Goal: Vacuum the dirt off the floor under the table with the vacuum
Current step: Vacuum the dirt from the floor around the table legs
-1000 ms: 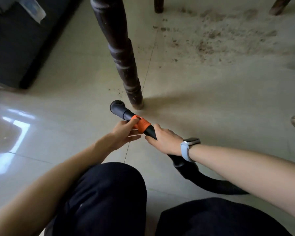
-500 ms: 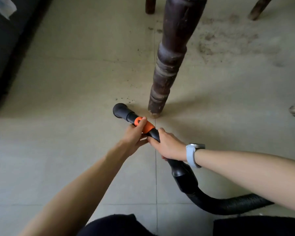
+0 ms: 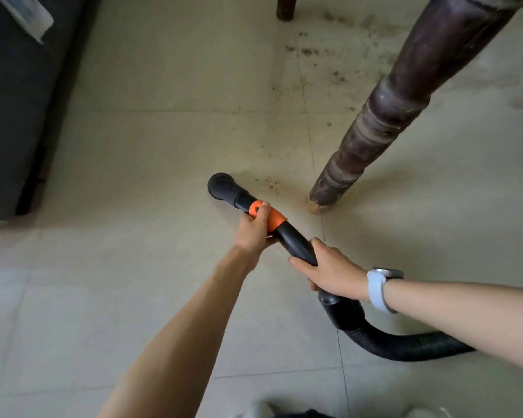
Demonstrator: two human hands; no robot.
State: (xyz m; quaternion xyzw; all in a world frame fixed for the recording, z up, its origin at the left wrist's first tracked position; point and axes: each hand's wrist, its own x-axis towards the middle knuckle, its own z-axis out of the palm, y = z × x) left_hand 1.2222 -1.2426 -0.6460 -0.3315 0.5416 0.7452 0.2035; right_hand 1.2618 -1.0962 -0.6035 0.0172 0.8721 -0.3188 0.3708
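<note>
Both hands grip the black plastic vacuum wand (image 3: 287,236) — left hand (image 3: 255,229) wrapped at its orange collar, right hand (image 3: 332,271) behind — so sweep its round nozzle (image 3: 221,186) flat through the brown dirt specks (image 3: 269,184) beside the dark turned-wood table leg (image 3: 375,128).

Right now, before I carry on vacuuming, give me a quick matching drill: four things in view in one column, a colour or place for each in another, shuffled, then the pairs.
Things:
1. left hand
2. right hand
3. vacuum nozzle
4. dirt

Descriptions:
A. scattered on the floor beyond the table leg
B. gripping the black tube nearer the hose, watch on its wrist
C. black round head, left of the table leg's foot
D. wrapped around the orange collar

Pairs: 1-D, 2-B, 3-C, 4-A
</note>
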